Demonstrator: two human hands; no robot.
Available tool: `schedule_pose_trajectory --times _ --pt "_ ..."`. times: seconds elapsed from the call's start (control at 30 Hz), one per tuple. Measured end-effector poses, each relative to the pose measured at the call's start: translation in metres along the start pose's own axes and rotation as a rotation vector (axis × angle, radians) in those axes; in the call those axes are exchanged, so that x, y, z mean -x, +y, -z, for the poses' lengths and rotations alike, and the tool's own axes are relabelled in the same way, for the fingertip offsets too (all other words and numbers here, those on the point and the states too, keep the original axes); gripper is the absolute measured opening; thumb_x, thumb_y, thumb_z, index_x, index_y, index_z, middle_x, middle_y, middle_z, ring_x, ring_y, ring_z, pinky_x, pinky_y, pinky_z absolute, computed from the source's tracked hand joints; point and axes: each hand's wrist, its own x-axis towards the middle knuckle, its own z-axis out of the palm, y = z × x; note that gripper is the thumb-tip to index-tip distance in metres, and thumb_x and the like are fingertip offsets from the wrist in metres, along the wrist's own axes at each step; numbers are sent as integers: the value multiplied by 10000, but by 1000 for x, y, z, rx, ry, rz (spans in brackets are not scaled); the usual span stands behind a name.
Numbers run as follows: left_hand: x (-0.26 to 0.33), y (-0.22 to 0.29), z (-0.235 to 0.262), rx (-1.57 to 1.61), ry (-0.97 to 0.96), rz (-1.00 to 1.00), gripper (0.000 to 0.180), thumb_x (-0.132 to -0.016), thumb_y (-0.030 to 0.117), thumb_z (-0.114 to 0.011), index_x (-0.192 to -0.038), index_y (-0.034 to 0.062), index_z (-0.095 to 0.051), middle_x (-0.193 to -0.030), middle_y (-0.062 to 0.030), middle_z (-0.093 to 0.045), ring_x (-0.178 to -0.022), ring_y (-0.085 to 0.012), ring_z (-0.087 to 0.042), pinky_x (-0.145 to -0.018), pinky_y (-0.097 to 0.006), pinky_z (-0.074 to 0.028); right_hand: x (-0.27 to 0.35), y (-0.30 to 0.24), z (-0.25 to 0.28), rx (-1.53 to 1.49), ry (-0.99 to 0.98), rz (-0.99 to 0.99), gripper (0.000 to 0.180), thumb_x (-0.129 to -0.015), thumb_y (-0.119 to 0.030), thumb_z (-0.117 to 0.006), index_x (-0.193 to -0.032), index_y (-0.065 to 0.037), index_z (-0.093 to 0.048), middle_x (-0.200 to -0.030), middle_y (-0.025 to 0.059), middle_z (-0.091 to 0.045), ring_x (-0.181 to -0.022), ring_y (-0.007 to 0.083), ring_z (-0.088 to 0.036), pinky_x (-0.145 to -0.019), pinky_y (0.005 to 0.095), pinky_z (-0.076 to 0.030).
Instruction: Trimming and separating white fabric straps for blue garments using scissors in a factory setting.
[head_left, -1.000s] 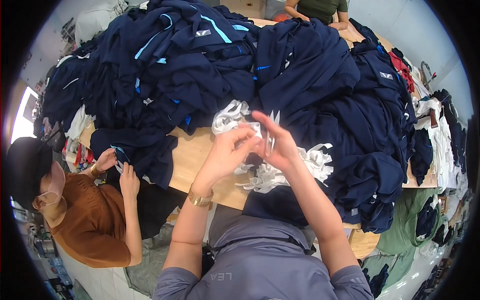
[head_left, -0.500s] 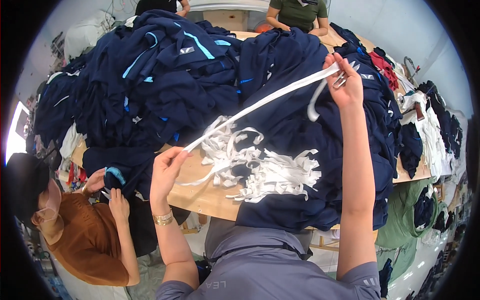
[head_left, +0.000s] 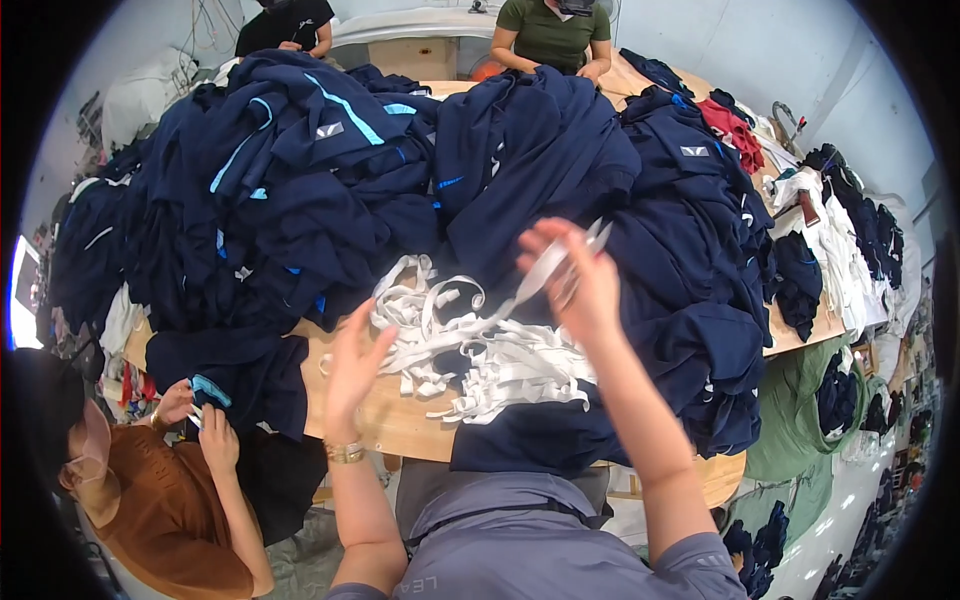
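Over the heap of navy garments, my right hand [head_left: 582, 285] is closed on a white fabric strip [head_left: 541, 274], which slants down toward the pile. Pointed blades and metal loops in the same hand look like small scissors [head_left: 603, 232]; motion blurs them. My left hand [head_left: 352, 368] is at the left edge of the loose white strips [head_left: 405, 325], its fingers apart and nothing seen in them. To the right of these loops lies a bunch of short cut white strips [head_left: 522, 375], partly on the wooden table [head_left: 385, 430] and partly against navy cloth.
Large mounds of navy garments [head_left: 300, 190] cover the far side. At left, a co-worker in a brown shirt [head_left: 165, 510] handles navy cloth with a light-blue edge [head_left: 210, 391]. Two more people stand across the table. White garments [head_left: 835, 240] and a green sack [head_left: 800, 410] are at right.
The strip was stretched taut between both hands; now my left hand has let it go. My right hand has come down and left, with the strip sagging toward the pile.
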Motion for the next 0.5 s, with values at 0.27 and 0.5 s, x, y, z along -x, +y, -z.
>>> schedule_pose_trajectory --times 0.27,0.5 --pt "-4 65 -86 738 -277 100 439 -884 182 -562 -1252 -17 -425 -971 -30 -539 -736 -37 -473 -621 -174 -400 65 51 -21 -159 -7 -210 338 -917 -201 -477 -1151 41 -502 -1163 139 -533 -1091 218 -517 -913 345 -438" --pt "7 49 -69 543 -426 179 209 -848 171 -605 -876 -32 -643 -654 57 -543 -588 -9 -422 -513 -178 -334 55 19 27 -133 269 43 327 -926 -163 -448 -1161 62 -482 -1216 143 -508 -1150 278 -481 -967 394 -395"
